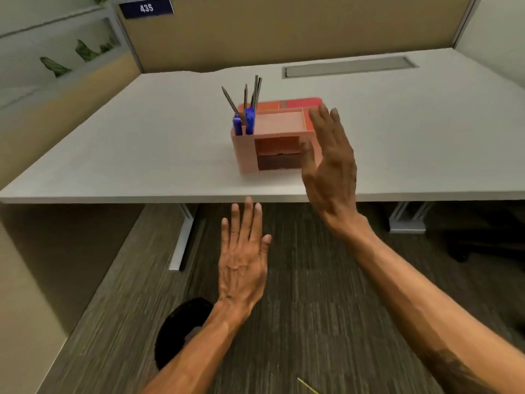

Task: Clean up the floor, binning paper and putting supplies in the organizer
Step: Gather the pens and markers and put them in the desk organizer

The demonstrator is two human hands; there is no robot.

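A pink and orange desk organizer (272, 143) stands on the white desk (142, 143) near its front edge. Several pencils (250, 95) and two blue pens (244, 122) stick up from its left compartment. My right hand (329, 163) is raised with straight fingers, empty, just in front of the organizer's right side and covering part of it. My left hand (244, 257) hovers flat and empty over the carpet below the desk edge. A black bin (179, 331) stands on the floor under my left forearm, partly hidden. A thin yellow pencil (308, 387) lies on the carpet at the bottom edge.
Beige cubicle partitions (255, 32) wall the desk at the back and left. A grey cable flap (346, 66) sits in the desk's far right. Metal desk legs (181, 240) stand under the desk, and a dark chair base (483, 245) shows at right.
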